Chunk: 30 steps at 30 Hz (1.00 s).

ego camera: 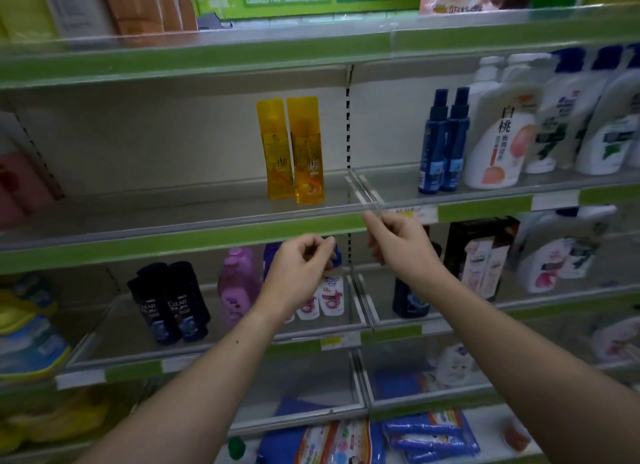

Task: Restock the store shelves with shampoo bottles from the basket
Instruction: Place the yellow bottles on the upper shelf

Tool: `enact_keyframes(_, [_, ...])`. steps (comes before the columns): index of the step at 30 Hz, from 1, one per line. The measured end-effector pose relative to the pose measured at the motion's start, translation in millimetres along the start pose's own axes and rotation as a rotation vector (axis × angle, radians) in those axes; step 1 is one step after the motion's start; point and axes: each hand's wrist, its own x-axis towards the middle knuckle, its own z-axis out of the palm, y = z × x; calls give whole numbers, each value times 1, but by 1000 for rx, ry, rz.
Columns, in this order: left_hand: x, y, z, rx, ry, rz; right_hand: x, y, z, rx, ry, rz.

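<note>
Two bare forearms and bare hands, seen from above.
Left hand (300, 263) and right hand (398, 246) uncovered; left forearm (214, 370) has one small dark mole (236, 341) midway; right forearm (502, 339) bare toward elbow.

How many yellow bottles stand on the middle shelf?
2. The left yellow bottle and the right yellow bottle stand upright, side by side, on the middle shelf, left of the divider. None shows behind them, though one may be hidden.
</note>
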Motion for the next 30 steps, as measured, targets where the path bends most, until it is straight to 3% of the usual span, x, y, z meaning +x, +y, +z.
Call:
enact_keyframes(5, [-28, -33, 45, -70, -306, -81, -40, 56, 5, 104, 13, 130])
enact_keyframes(14, [-103, -207, 161, -270, -371, -398, -158, 233, 15, 113, 220, 545])
enact_keyframes(19, [-176, -303, 210, -154, -505, -564, -253, 321, 16, 86, 282, 815])
enact_keyframes(26, [-274, -419, 274, 50, -630, -776, -364, 443, 13, 11, 218, 1056])
enact_keyframes(30, [-326, -489, 310, 215, -696, -796, -417, 520, 28, 23, 142, 1183])
